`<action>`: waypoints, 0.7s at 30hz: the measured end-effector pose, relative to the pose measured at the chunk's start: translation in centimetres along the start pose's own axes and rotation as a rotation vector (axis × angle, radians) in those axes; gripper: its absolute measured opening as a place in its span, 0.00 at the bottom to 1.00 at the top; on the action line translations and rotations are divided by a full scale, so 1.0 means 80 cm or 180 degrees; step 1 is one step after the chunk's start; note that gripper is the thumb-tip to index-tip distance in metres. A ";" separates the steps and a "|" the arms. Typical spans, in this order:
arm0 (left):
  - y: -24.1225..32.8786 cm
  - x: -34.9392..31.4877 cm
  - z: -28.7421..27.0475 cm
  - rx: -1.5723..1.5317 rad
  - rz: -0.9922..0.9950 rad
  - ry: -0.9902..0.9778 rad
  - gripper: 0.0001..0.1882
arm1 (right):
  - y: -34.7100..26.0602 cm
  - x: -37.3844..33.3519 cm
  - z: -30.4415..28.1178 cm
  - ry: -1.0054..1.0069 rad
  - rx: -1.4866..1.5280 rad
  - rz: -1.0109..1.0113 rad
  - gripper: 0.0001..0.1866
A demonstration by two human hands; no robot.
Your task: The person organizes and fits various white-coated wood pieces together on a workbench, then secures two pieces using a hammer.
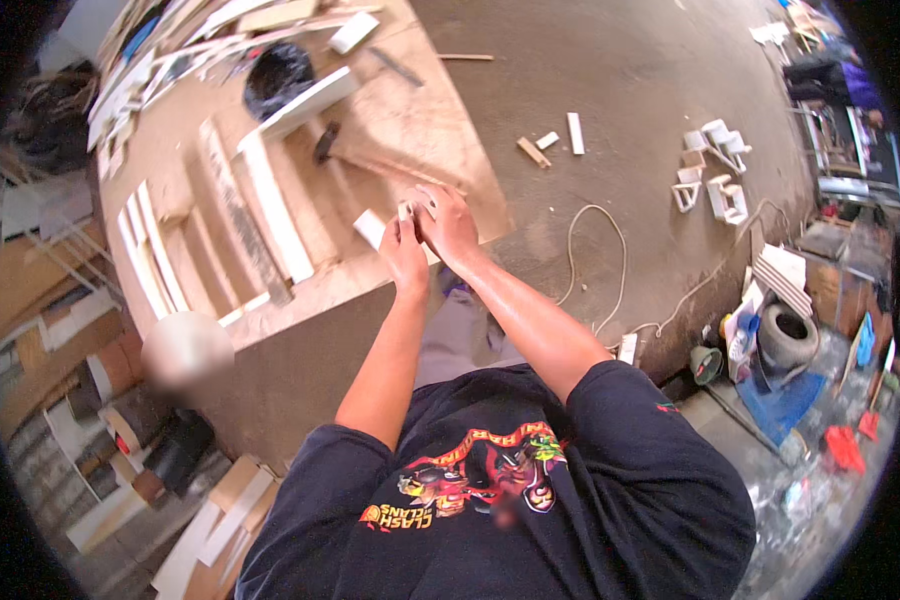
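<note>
Both hands meet above the near right corner of the wooden worktable [320, 305]. My left hand [404, 252] is closed in a pinch, with something small and pale at its fingertips that I cannot make out. My right hand [448, 226] is curled against it, and what its fingers hold, if anything, is hidden. Beside my left hand is a short white wood block [370, 228]. Just beyond the hands lies a hammer [380, 165], its dark head to the left and its handle running toward my right hand.
Wood strips [275, 210] and a rough plank [232, 200] lie on the table's left part. A black plastic-lined container [278, 80] stands farther back. On the floor are wood offcuts [575, 133], white wooden pieces [727, 198], a looping cable [622, 250] and a tyre-like ring [788, 338].
</note>
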State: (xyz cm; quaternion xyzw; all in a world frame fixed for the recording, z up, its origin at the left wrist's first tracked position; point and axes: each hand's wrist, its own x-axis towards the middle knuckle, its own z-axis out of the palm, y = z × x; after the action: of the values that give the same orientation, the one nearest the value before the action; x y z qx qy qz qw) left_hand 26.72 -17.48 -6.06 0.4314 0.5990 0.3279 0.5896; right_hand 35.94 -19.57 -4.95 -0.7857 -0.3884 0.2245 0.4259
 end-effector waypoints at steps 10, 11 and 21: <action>0.009 0.015 0.314 -0.0104 -0.0330 -0.1666 0.19 | 0.192 0.113 -0.167 0.1313 0.0127 0.0736 0.15; -0.005 0.023 0.342 0.0019 -0.0353 -0.1649 0.20 | 0.214 0.125 -0.177 0.1328 0.0149 0.0727 0.15; -0.238 0.126 0.587 0.1136 -0.0948 -0.1804 0.31 | 0.568 0.218 -0.184 0.0967 -0.0280 0.1568 0.22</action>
State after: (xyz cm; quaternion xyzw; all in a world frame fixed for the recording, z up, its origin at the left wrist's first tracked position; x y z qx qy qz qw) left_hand 71.39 -21.68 -31.73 0.5093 0.5159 -0.0037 0.6888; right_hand 75.47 -28.13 -35.76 -0.8987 -0.1272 0.1839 0.3774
